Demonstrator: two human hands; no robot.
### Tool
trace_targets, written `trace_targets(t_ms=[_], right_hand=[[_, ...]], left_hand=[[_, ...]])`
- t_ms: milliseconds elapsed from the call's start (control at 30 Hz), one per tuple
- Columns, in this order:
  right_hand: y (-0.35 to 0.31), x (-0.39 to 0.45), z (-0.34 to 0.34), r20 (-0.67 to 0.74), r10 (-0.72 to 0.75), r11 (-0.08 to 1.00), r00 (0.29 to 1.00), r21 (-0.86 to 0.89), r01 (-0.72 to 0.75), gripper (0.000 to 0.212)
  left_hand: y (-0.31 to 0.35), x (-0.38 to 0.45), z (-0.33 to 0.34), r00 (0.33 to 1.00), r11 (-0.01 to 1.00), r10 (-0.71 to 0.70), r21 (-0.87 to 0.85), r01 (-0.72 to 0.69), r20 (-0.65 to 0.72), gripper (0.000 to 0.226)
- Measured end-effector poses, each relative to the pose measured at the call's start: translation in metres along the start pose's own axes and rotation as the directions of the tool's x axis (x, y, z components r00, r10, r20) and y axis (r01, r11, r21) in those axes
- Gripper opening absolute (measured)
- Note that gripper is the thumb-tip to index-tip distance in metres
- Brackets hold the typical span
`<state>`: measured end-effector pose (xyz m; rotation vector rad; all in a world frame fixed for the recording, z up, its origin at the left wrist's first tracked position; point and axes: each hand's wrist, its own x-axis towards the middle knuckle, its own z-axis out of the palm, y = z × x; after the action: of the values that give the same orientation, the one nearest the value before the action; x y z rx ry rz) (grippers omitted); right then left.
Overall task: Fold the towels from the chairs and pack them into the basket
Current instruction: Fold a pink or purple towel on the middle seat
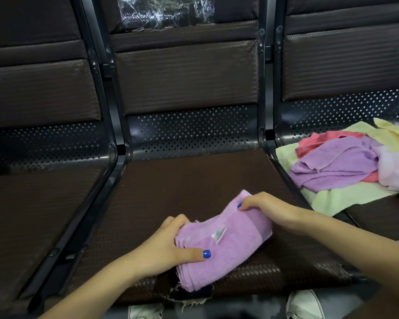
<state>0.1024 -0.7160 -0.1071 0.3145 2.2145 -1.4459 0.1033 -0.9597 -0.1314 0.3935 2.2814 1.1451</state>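
Both hands, left and right, grip a folded pink towel; its white label is unreadable.

On my screen both arms are bare right down from the lower edge of the picture to the wrists: no sleeves, no watch, no bracelet, no ring that I can make out. The left grip has a thumbnail painted bright glossy blue, cut short and squarish. The right grip shows the same blue polish on the one nail I can see. Below, I catch the toes of white canvas shoes with pale rubber caps, and dark grey trouser cloth between them.
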Motion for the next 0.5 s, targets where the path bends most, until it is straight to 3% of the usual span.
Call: trace_targets(t_ms=[100,200,267,400,500], right_hand=[[0.005,-0.007,-0.003,0.029,0.015,0.993,0.999,0.121,-0.019,0.016],[0.007,-0.013,-0.007,0.01,0.011,0.948,1.0,0.319,-0.014,0.013],[0.007,-0.016,-0.012,0.06,-0.012,0.916,0.998,0.4,-0.013,0.016],[0.009,-0.017,-0.017,0.142,-0.045,0.902,0.989,0.43,-0.021,0.02],[0.011,-0.015,-0.018,0.155,-0.05,0.905,0.987,0.425,-0.022,0.019]], left_hand=[[0.009,-0.001,-0.002,0.997,0.971,0.065,0.229,-0.073,0.043,0.089],[0.023,0.0,0.001,0.995,0.904,0.085,0.415,-0.1,0.056,0.082],[0.027,0.004,0.001,0.995,0.918,0.061,0.388,-0.087,0.078,0.092],[0.04,0.014,-0.009,0.984,0.976,0.176,0.132,-0.173,-0.012,0.083],[0.052,0.022,-0.005,0.975,0.966,0.219,0.138,-0.22,0.023,0.091]])
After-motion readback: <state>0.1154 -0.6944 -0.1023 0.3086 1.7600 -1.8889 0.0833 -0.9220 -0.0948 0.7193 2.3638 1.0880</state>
